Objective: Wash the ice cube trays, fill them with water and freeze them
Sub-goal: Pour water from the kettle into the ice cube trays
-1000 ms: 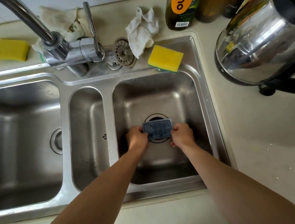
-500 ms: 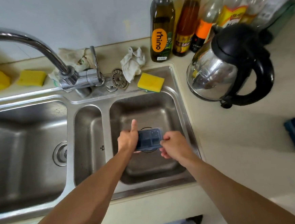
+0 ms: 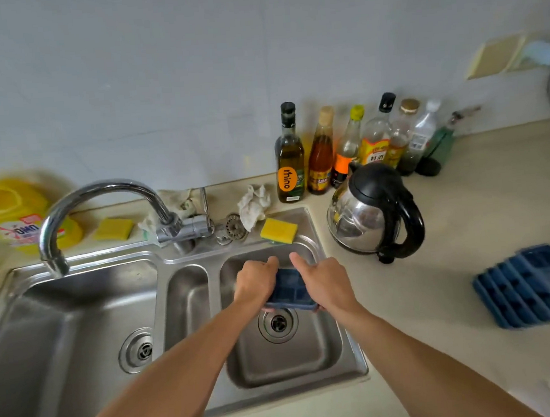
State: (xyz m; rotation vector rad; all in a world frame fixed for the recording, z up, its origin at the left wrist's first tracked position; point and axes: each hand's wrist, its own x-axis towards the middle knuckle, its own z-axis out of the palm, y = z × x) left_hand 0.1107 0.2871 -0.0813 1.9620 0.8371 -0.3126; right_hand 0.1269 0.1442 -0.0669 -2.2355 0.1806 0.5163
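Beige countertop (image 3: pixel 456 319) runs around a steel sink (image 3: pixel 282 397) with three basins, and two bare forearms reach out from the near edge over the right basin (image 3: pixel 312 360). Above that basin's drain (image 3: pixel 277 323), a dark blue ice cube tray (image 3: pixel 290 289) is held clear of the steel with its compartments facing up. The left hand (image 3: pixel 255 284) grips its left side and the right hand (image 3: pixel 325 283) its right side. Their fingers curl underneath, out of sight, and both thumbs stick up toward the far wall.

Well to the right on the counter lies a stack of blue ice cube trays (image 3: pixel 533 286), blurred. Farther back, just right of the sink, stands a steel kettle (image 3: pixel 372 213) with a black lid and handle. On the sink's far ledge a yellow sponge (image 3: pixel 278 230) lies beside a metal strainer (image 3: pixel 235 226) and a crumpled white cloth (image 3: pixel 253 205). The faucet (image 3: pixel 102 202) arches left, its spout over the large left basin (image 3: pixel 78 322). A second sponge (image 3: pixel 114 228) and a yellow detergent pack (image 3: pixel 10 212) sit far left. Bottles (image 3: pixel 289 161) line the pale wall (image 3: pixel 191 83) behind the kettle.
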